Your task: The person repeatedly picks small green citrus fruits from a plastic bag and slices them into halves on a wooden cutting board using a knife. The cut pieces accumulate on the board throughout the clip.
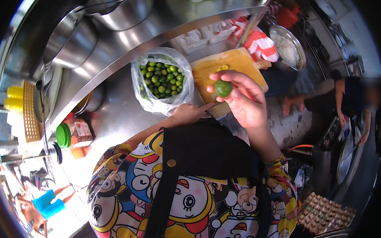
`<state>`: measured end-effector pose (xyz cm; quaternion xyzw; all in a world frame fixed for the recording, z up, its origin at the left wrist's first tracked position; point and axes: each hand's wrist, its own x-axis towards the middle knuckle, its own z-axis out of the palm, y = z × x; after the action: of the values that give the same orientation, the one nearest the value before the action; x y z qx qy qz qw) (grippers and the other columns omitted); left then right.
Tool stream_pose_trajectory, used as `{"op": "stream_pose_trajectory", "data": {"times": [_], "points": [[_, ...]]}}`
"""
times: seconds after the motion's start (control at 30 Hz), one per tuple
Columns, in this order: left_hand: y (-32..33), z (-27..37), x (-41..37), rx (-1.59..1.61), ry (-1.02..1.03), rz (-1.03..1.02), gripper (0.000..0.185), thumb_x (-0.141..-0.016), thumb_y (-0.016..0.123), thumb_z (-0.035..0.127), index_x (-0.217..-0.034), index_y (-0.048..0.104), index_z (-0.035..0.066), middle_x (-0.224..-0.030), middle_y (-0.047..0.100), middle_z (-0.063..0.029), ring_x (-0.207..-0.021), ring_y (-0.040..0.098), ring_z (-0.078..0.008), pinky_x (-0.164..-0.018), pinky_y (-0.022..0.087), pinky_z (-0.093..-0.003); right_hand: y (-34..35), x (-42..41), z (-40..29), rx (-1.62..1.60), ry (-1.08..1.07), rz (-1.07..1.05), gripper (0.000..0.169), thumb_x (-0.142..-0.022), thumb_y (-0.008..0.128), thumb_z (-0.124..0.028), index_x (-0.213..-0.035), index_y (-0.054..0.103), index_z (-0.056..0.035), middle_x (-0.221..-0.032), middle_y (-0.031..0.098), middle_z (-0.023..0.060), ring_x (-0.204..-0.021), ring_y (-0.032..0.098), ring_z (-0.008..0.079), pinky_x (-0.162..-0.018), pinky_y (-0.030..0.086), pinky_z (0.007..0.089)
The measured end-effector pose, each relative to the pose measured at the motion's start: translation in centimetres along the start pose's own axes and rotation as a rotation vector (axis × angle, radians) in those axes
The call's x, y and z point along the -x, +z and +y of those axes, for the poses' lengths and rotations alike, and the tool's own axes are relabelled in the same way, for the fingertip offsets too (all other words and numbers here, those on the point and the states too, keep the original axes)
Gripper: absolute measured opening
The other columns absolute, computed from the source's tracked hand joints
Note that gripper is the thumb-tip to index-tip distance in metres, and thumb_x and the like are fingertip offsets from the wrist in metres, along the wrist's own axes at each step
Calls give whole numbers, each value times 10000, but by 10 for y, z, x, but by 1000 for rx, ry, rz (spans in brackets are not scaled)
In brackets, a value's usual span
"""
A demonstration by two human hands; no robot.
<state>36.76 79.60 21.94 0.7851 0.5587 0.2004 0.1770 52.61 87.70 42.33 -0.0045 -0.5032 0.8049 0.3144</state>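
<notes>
My right hand [247, 100] is raised over the wooden cutting board [244, 62], pinching a whole green calamansi [223, 88] between thumb and fingers. Low by the board's near-left edge, my left hand [190, 113] is closed with its index finger extended along what looks like a knife [214, 105]; most of the knife is hidden. Small yellow cut citrus pieces [224, 67] lie on the board, just beyond my right fingertips. To the board's left, a clear plastic bag [137, 96] stands open, full of green calamansi [162, 79].
Steel pots [74, 45] stand on the raised steel shelf [117, 42]. White baskets [192, 42], a red-striped bag [260, 42] and a bowl of rice [284, 48] sit beyond the board. A green-lidded jar [63, 135] is at left. Another person [341, 93] works by a wok [345, 157] at right; egg trays [326, 211] sit lower right.
</notes>
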Motion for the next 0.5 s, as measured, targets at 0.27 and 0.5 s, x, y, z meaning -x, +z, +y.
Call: {"op": "stream_pose_trajectory", "data": {"times": [0.27, 0.5], "points": [[-13, 0, -5, -219, -76, -23, 594, -894, 565, 268, -1441, 344, 195, -669, 637, -119, -524, 633, -275, -469, 524, -399, -14, 44, -32, -147, -274, 38, 363, -872, 631, -52, -1198, 470, -36, -1186, 529, 157, -1172, 538, 337, -992, 445, 400], [-25, 13, -7, -72, -129, 89, 552, -920, 551, 252, -1434, 361, 180, -689, 647, -143, -543, 630, -305, -509, 519, -403, -53, 73, -18, -149, -361, 338, 374, -903, 579, -11, -1263, 479, -34, -1212, 541, 138, -1089, 574, 218, -938, 452, 303]]}}
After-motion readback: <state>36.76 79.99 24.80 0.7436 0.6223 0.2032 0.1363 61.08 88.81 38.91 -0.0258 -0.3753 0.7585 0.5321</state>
